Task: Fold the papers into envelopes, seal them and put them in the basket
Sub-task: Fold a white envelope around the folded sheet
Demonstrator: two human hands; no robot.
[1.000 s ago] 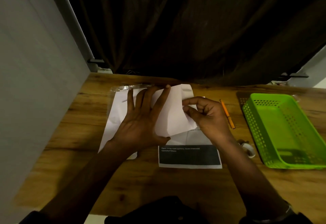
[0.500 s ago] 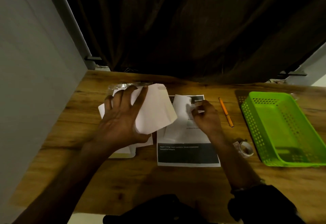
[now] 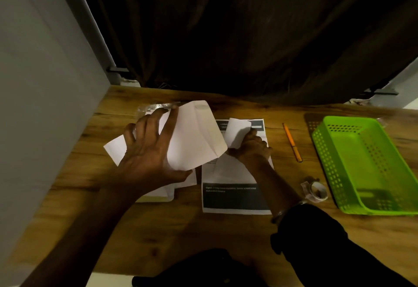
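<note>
Paper folded into a white envelope shape point(image 3: 194, 137) now sits lifted in my left hand point(image 3: 149, 157), swung leftward over the loose white sheets point(image 3: 115, 148) since a second ago, which uncovers the printed sheet with the dark banner point(image 3: 235, 196) and tells me this one is folded but not yet sealed. My left fingers spread wide across its face with the thumb pinching underneath, while my right hand point(image 3: 251, 148) has dropped onto the printed sheet and grips a small white folded slip point(image 3: 236, 134). Off to the right, past the orange pencil point(image 3: 291, 142) and clear tape roll point(image 3: 316, 191), the green perforated plastic basket point(image 3: 334, 151) stands empty on the wooden table point(image 3: 181, 241).
</note>
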